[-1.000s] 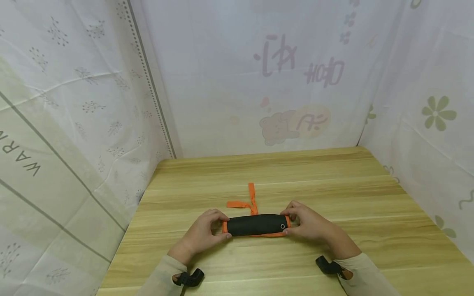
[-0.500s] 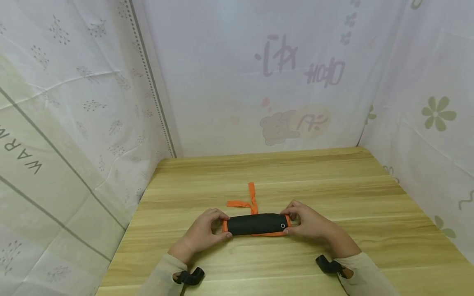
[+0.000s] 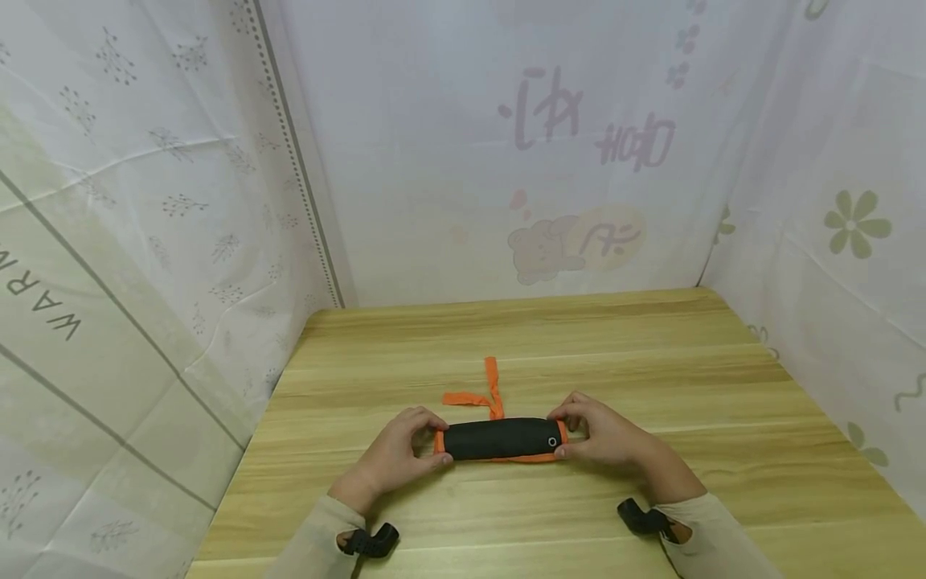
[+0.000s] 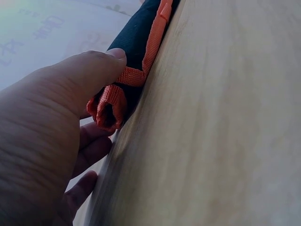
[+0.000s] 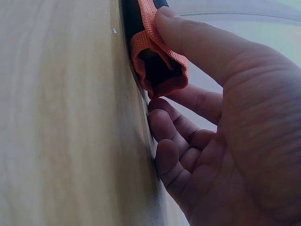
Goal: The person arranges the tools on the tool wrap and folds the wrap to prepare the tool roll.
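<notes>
A rolled black fabric pouch point(image 3: 499, 439) with orange edging lies crosswise on the wooden table, a small metal eyelet near its right end. My left hand point(image 3: 396, 450) grips the left end between thumb and fingers. At the opposite end my right hand point(image 3: 604, 434) pinches the roll the same way. Two orange tie straps point(image 3: 495, 394) spread out on the table behind it. The left wrist view shows the coiled orange edge point(image 4: 111, 106) under the thumb. In the right wrist view the open end point(image 5: 162, 70) of the roll looks hollow and dark; what is inside cannot be made out.
The wood-grain table point(image 3: 405, 346) carries the roll near its middle. Patterned white curtains hang at the left point(image 3: 166, 209), the back point(image 3: 434, 161) and the right point(image 3: 832, 241) of it. Black wrist mounts point(image 3: 372, 542) sit on both forearms.
</notes>
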### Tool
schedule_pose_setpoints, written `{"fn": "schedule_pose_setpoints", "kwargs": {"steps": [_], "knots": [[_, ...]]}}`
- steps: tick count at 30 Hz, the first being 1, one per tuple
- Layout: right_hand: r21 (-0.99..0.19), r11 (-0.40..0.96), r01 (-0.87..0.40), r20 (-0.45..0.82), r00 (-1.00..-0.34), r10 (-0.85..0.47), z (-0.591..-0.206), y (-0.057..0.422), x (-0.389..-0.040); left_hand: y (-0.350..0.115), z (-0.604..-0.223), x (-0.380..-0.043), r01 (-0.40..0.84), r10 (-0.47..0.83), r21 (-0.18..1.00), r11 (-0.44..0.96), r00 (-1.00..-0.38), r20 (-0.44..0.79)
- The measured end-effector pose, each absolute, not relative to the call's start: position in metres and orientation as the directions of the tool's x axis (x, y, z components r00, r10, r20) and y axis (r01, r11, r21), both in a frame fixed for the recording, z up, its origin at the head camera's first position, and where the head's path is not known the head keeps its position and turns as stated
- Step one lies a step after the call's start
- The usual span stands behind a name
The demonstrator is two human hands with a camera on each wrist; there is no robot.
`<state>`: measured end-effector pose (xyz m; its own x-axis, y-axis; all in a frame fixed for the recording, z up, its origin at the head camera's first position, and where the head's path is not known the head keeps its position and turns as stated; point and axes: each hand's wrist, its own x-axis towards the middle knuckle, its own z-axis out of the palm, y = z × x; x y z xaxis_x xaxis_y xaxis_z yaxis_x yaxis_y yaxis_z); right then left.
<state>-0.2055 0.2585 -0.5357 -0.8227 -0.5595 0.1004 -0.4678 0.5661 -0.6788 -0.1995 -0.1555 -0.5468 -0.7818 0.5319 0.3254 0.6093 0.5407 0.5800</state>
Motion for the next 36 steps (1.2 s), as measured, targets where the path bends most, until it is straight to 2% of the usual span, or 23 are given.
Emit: {"fn": "schedule_pose_setpoints", "kwargs": {"steps": [11,22,36], "knots": [[-0.701,0.554,-0.449,0.088,-0.825,-0.558,-0.5341,0.2585,-0.2018,-0.1548,-0.5504,-0.1980,0.631,0.536,0.567,0.529,-0.767,0.354],[-0.717,0.542,-0.439,0.080,-0.824,-0.561,-0.5350,0.2588,-0.2008,-0.1550,-0.5471,-0.1947,0.594,0.530,0.605,0.531,-0.790,0.310],[-0.733,0.536,-0.418,0.071,-0.832,-0.550,-0.5354,0.2607,-0.2001,-0.1556,-0.5496,-0.1948,0.612,0.527,0.590,0.526,-0.780,0.338]]}}
